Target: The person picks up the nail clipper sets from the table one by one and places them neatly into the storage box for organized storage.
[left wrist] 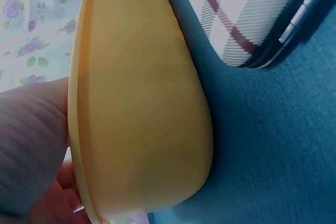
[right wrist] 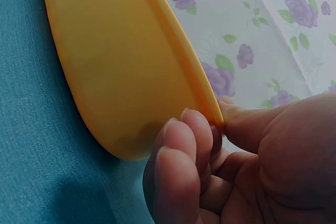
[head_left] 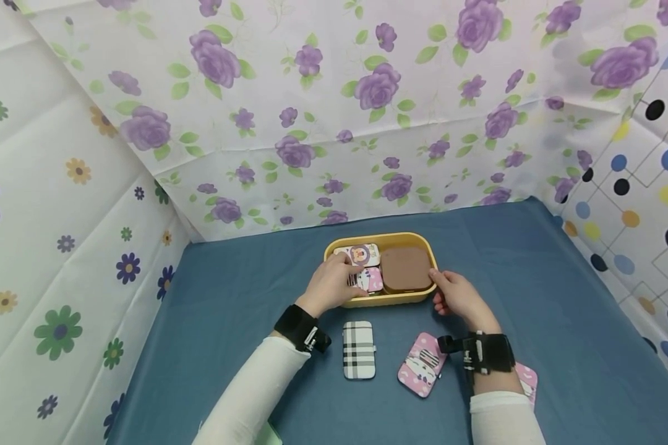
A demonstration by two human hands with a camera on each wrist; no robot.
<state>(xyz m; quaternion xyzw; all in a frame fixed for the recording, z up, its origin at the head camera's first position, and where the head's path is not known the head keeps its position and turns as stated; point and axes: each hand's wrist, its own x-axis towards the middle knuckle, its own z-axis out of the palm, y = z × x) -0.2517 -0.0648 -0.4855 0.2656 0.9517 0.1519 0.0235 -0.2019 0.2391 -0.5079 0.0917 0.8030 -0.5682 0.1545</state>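
Observation:
A yellow oval-cornered container (head_left: 388,300) stands on the blue cloth. Inside it, on the left, are a white case with a lion picture (head_left: 365,253) and a pink cartoon case (head_left: 374,279). A brown rounded-square piece (head_left: 406,269) fills its right half. My left hand (head_left: 329,283) reaches over the left rim, thumb and fingers around the pink case; the left wrist view shows the hand behind the container's wall (left wrist: 142,98). With thumb and fingers, my right hand (head_left: 461,298) pinches the container's right rim (right wrist: 181,40).
In front of the container lie a plaid case (head_left: 359,350) and another pink cartoon case (head_left: 423,364). A further pink case (head_left: 527,380) is partly hidden by the right forearm. Something pale green (head_left: 268,436) shows beside the left sleeve. Flowered sheeting (head_left: 312,123) rises behind the table.

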